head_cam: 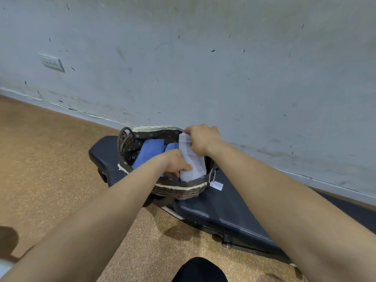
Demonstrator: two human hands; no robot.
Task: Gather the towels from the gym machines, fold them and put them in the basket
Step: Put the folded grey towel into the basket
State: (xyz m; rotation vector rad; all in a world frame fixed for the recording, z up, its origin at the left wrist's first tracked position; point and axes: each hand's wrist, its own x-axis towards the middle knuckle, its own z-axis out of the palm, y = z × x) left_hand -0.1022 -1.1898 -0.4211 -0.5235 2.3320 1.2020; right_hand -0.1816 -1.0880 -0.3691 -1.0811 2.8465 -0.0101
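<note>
Resting on a dark navy padded gym bench near the wall: one dark brown woven wicker basket with a floral fabric liner and cream lace trim along the rim. One looped handle shows at its far left end. A small white paper tag hangs on a string from the basket's right side, over the bench pad.

Contents, left part: two folded blue terry towels, lying side by side against the liner; the second is mostly hidden behind the left hand.

Contents, right part: one folded pale lavender-white towel, standing on edge along the basket's right wall, its upper end level with the far rim.

Left hand: inside the basket, fingers curled, thumb pressed against the near lower part of the pale towel, gripping it.

Right hand: closed over the upper far end of the same towel, knuckles up, at the basket's far right rim.

Surroundings: tan speckled cork-like floor; scuffed pale grey wall with a white socket plate at the left; a black-clad knee at the lower edge.
</note>
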